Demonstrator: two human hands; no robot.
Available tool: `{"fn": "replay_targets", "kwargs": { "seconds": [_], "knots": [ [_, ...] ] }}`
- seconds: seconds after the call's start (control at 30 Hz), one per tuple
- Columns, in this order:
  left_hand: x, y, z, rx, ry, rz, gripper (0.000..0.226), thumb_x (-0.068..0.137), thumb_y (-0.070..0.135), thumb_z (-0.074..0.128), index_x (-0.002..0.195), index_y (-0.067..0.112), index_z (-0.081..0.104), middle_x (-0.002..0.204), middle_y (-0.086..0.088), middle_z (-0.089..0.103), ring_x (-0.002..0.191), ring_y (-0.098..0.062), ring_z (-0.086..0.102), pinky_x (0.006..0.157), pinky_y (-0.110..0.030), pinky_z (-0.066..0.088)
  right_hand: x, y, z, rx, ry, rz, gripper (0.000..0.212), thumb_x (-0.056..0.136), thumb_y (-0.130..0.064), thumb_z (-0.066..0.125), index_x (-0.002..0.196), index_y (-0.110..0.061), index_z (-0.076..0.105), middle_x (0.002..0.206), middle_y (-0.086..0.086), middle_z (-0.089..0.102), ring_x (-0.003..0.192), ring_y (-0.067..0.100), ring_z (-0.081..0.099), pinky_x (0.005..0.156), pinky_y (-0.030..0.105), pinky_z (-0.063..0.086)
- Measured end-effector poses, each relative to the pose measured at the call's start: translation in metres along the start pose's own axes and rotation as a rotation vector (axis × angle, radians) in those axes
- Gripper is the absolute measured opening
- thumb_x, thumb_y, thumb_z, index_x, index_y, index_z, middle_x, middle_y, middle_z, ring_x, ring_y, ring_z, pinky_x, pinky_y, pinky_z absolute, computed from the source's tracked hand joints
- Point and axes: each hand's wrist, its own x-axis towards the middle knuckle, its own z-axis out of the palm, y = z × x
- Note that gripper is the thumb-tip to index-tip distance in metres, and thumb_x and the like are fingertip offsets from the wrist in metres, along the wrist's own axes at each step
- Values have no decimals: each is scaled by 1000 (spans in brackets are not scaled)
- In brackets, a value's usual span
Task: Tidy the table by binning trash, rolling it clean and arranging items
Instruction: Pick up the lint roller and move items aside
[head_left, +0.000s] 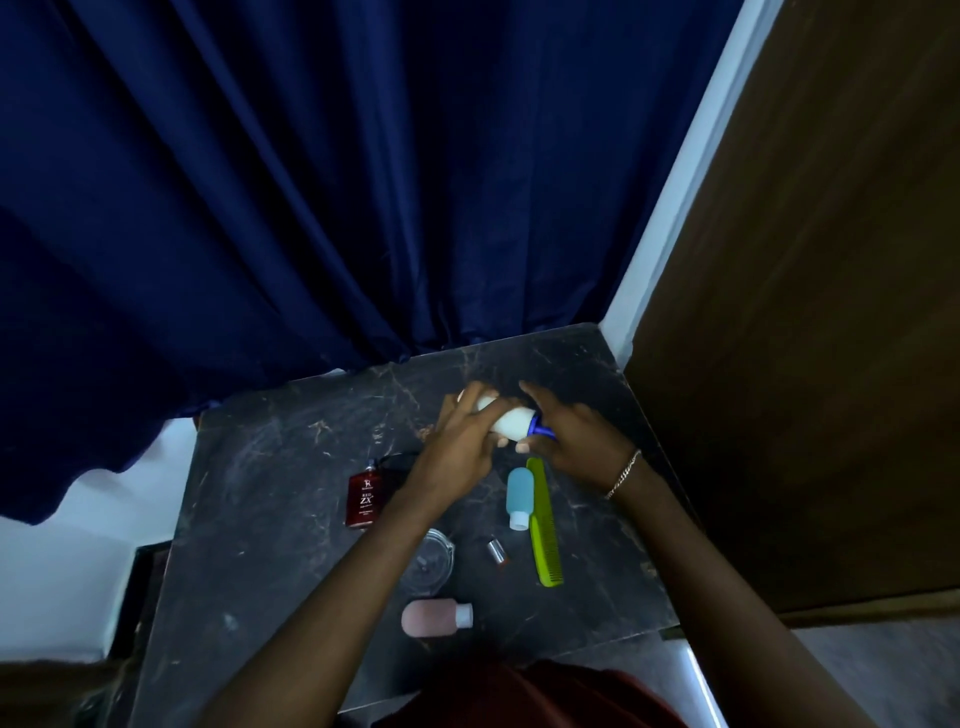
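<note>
Dark marble-patterned table (270, 519) carries the flat green plastic comb (544, 525) and small blue squeeze bottle (519, 493) — above them my left hand (462, 441) and right hand (576, 441) both clasp the white lint roller (511, 420).

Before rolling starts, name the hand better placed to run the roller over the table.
Probably right: the right hand is at the lint roller's blue handle, while the left hand wraps its white roll.
</note>
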Motion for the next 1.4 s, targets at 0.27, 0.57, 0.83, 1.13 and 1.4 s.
{"fn": "replay_targets", "kwargs": {
  "seconds": [0.27, 0.57, 0.83, 1.13, 1.4],
  "knots": [
    [-1, -7, -5, 26, -65, -17, 55, 90, 4, 71, 139, 26, 59, 139, -2, 47, 118, -28, 45, 103, -45, 49, 9, -5, 10, 129, -38, -6, 89, 82, -37, 75, 154, -37, 22, 137, 9, 61, 118, 29, 62, 105, 40, 48],
    [-4, -21, 0, -44, -89, -26, 58, 90, 6, 71, 142, 28, 58, 141, -2, 49, 123, -27, 49, 107, -46, 46, 13, 1, 6, 150, -98, -46, 80, 81, -35, 78, 150, -24, 39, 127, 5, 67, 104, 11, 65, 91, 18, 43],
    [-3, -29, 11, -242, -118, -140, 57, 91, 11, 73, 144, 27, 58, 128, 3, 54, 121, -17, 55, 111, -40, 45, 14, 16, -27, 216, -46, -29, 42, 87, -35, 73, 125, -19, 66, 89, -2, 76, 78, 3, 69, 73, 11, 50],
    [11, -48, 23, -230, -110, -144, 62, 88, 6, 74, 142, 31, 58, 129, 8, 52, 122, -16, 53, 112, -44, 44, 24, 33, -14, -115, -298, 15, 24, 99, -35, 56, 92, -13, 64, 86, 8, 64, 82, 25, 63, 76, 34, 47],
    [60, -44, 37, -58, -221, -21, 59, 90, 4, 71, 142, 30, 60, 147, -6, 48, 131, -28, 46, 113, -46, 41, 50, 58, 13, 522, -332, 330, 38, 104, -28, 43, 105, 0, 68, 58, 4, 48, 38, 11, 38, 34, 18, 29]
  ]
}}
